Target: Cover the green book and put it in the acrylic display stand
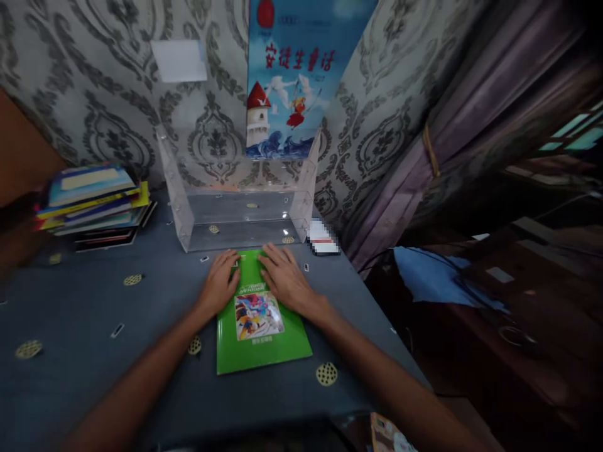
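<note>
Both hands are lying flat, fingers spread, on the thin green paperback book with a cartoon picture on its cover (pixel 259 317); nothing is being gripped. The left hand (pixel 220 282) is pressing the book's far left corner and the right hand (pixel 285 279) the far right corner, palms down, thumbs nearly meeting. The book is resting on the grey-blue tablecloth with yellow round dots (pixel 94 326), directly under and behind the hands. Just beyond the fingertips a clear acrylic open-front rack (pixel 240 216) is standing, with a blue illustrated book showing a red-roofed tower (pixel 294 81) propped upright in it. Well left of the left hand a stack of colourful books (pixel 94 201) is sitting.
</note>
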`<act>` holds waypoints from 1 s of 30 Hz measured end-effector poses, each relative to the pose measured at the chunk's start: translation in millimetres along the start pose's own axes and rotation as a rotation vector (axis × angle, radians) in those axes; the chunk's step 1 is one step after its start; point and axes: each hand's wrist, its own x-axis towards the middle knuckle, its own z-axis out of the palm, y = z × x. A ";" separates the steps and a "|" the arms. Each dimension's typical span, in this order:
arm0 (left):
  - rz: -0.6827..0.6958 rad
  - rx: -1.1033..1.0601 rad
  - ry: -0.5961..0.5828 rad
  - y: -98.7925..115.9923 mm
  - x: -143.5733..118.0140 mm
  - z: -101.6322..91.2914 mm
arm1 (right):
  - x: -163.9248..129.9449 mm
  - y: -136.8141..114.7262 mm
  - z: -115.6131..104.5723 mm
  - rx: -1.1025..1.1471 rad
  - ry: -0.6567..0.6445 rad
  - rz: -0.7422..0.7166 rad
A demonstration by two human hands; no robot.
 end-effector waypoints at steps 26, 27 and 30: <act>0.062 0.267 -0.136 11.1 1.2 -10.5 | -2.3 69.0 18.1 0.437 0.132 -0.024; 0.064 0.266 -0.140 10.9 1.2 -11.0 | -1.8 69.0 18.0 0.445 0.131 -0.024; 0.071 0.251 -0.142 8.2 1.7 -11.7 | 0.1 67.4 16.7 0.451 0.128 -0.014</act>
